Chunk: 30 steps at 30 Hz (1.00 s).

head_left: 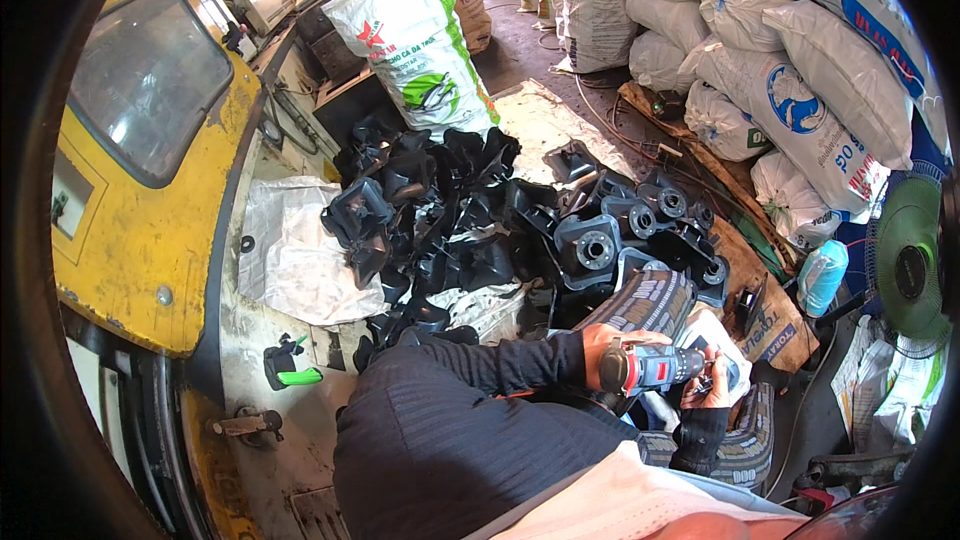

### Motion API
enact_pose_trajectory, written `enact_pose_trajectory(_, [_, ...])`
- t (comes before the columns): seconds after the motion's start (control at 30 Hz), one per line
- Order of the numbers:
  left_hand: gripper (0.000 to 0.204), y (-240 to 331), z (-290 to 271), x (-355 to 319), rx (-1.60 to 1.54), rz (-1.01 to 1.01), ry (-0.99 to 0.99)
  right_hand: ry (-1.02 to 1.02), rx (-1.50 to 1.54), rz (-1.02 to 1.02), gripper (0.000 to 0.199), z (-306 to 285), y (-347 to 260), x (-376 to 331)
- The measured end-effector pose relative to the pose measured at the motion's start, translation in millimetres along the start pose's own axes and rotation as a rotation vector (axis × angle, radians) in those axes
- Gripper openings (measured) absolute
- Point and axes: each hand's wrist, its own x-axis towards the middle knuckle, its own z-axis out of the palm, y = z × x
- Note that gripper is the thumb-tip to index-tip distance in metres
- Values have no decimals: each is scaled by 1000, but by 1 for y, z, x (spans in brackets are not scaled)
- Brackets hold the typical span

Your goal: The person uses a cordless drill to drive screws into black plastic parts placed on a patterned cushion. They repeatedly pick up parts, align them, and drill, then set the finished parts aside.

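Left hand: your left hand point(607, 342) is closed around the rear body of a cordless drill point(648, 367), fingers wrapped tight.
Right hand: your right hand point(712, 390) is curled at the drill's nose; whether it pinches a small black piece there cannot be told.
Drill: grey and red, lying level across your lap, its nose pointing right, just in front of the pile.
Black parts: a heap of black moulded parts point(450, 215) lies on the floor ahead of you, well apart from the hands; several with round flanged hubs point(594, 251) sit nearest.
Surroundings: yellow vehicle cab point(140, 160) at left, stacked white sacks point(770, 50) at right, green fan point(915, 260) at far right.
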Motion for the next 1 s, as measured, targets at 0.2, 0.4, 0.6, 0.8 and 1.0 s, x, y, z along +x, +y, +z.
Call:
enact_pose_trajectory(0.2, [80, -2, 4, -4, -3, -19, -13, -7, 38, 16, 29, -4, 2, -1])
enact_pose_trajectory(0.4, [70, 3, 3, -1, -47, -38, 2, -13, 92, -16, 29, -8, 2, 5])
enact_pose_trajectory(0.6, [52, 18, -43, 13, -156, -9, 239, -121, 424, -67, 29, -56, -24, 30])
enact_pose_trajectory(0.8, [41, 38, -147, 12, -434, -66, 1066, -254, 413, -29, 29, -92, -48, 27])
enact_pose_trajectory(1.0, [39, 121, -207, 10, 161, 691, 1662, -319, 482, -24, 30, -131, -55, 41])
